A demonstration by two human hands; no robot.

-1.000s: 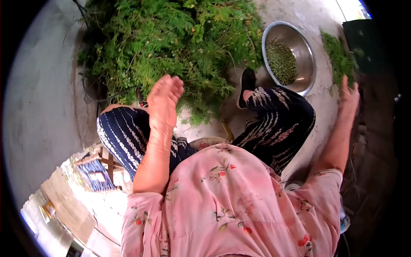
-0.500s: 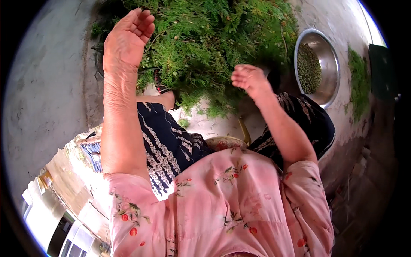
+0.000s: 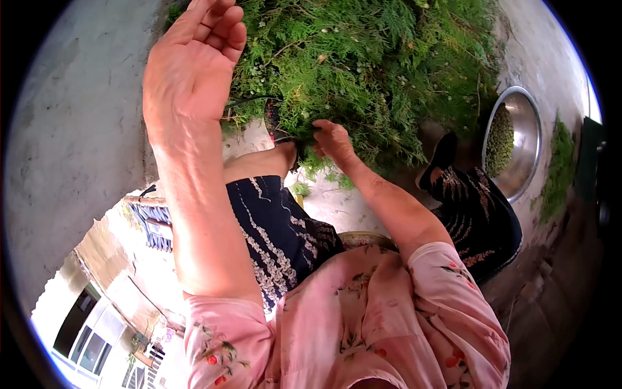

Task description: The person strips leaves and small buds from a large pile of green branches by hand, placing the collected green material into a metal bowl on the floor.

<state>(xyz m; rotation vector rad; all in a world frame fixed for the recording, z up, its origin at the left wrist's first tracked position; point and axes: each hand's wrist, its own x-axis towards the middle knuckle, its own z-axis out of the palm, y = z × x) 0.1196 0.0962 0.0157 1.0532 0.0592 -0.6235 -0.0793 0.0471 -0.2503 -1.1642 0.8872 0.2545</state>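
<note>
A large heap of green conifer branches (image 3: 363,65), with small pale round cones among the foliage, lies on the ground before me. My left hand (image 3: 191,78) is over its left side, palm showing and fingers loosely bent. The palm is bare, and the top edge of the picture cuts off some of the fingers. At the heap's near edge is my right hand (image 3: 335,144), its fingers curled together against the foliage. Whatever its fingertips hold is too small to make out.
To the right stands a shiny metal basin (image 3: 530,123) partly filled with small green cones (image 3: 499,142). Beyond it lies a strip of green clippings (image 3: 558,168). My dark shoe (image 3: 440,155) is between heap and basin. A grey concrete surface (image 3: 78,129) spans the left.
My right hand has come leftward and down, to the heap's near edge. The left hand appears larger and nearer the top edge. The whole view has shifted, so basin and heap sit farther right.
</note>
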